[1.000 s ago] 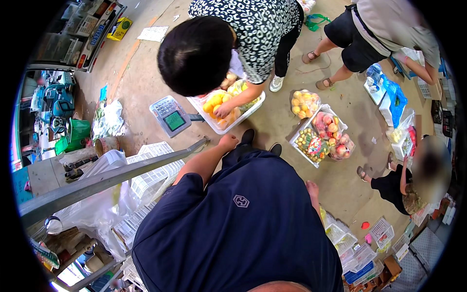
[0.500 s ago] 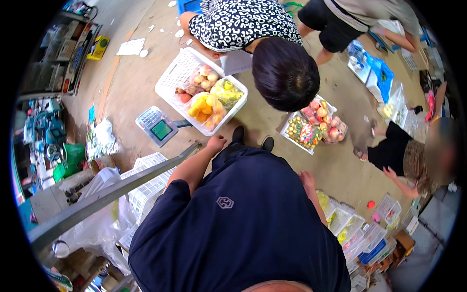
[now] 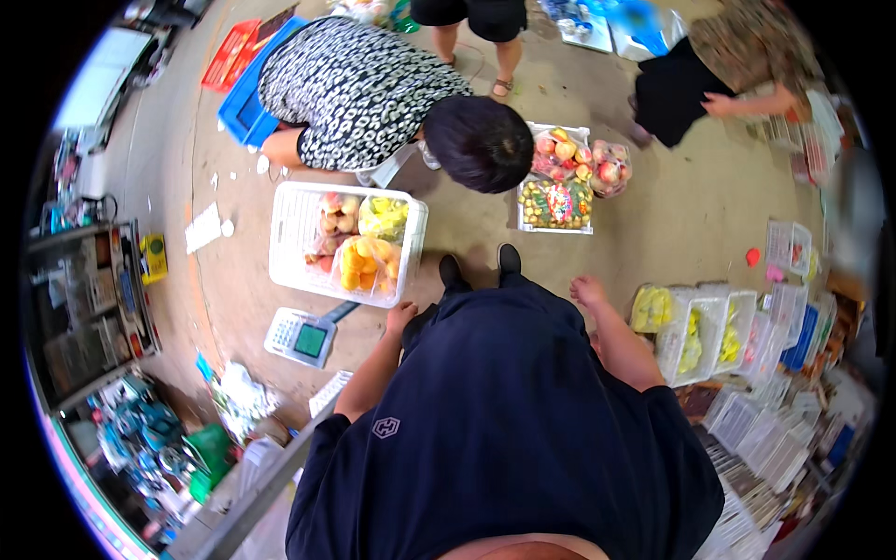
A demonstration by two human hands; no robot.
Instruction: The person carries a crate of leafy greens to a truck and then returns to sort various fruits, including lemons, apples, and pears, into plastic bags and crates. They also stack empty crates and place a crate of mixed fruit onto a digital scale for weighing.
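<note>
My left hand (image 3: pixel 401 316) hangs low beside my leg with its fingers curled in and nothing visible in it. It is nearest to the lower right corner of a white plastic crate (image 3: pixel 289 273). Inside the crate lie clear bags of orange fruit (image 3: pixel 366 266), yellow-green fruit (image 3: pixel 384 215) and reddish fruit (image 3: pixel 338 213). A scale (image 3: pixel 301 338) with a green display stands just left of that hand. My right hand (image 3: pixel 588 291) hangs at my other side, empty, fingers loosely apart. Ahead of it sits a white crate of bagged fruit (image 3: pixel 557 201), with another fruit bag (image 3: pixel 610 170) alongside.
A person in a patterned shirt (image 3: pixel 364 84) bends low beyond the crate, near a blue crate (image 3: pixel 245 121). Others stand farther off. Stacked crates with yellow bags (image 3: pixel 695 341) are at my right. A metal rail (image 3: pixel 271 471) runs at lower left, near a green bag (image 3: pixel 210 457).
My view has turned to the right and my body has shifted, so the rail sits lower left. Both hands stay low at my sides. The bending person appears farther left.
</note>
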